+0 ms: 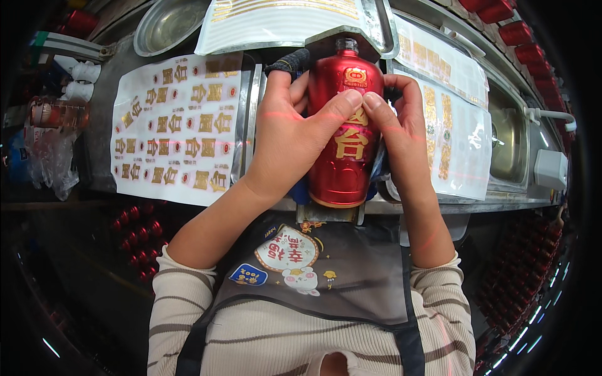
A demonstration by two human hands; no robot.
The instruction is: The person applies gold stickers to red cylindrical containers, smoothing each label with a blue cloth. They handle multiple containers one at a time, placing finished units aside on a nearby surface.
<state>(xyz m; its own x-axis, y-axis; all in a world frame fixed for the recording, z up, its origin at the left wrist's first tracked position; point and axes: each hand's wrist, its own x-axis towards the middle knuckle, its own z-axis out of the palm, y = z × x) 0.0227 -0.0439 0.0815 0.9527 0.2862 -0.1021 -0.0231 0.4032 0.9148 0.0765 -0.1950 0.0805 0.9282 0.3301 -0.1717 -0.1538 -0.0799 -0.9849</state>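
Observation:
A glossy red bottle [332, 178] with a dark threaded neck lies on its back in a metal holder [342, 32], its neck pointing away from me. Gold characters [351, 145] and a small round emblem run down its front. My left hand [295, 122] wraps the bottle's left side, thumb laid across the upper gold character. From the other side my right hand [398, 116] grips it, and its thumb tip presses beside the left thumb. Both thumbs partly cover that upper character. Next to my left fingers is a dark fabric-wrapped piece [290, 62].
Left of the bottle lies a white sheet of gold character decals [179, 125]; more decal sheets [461, 128] lie on the right. A metal bowl [169, 28] sits far left, a sink [506, 141] with a white tap [552, 116] right. Rows of red bottles [523, 269] stand below right.

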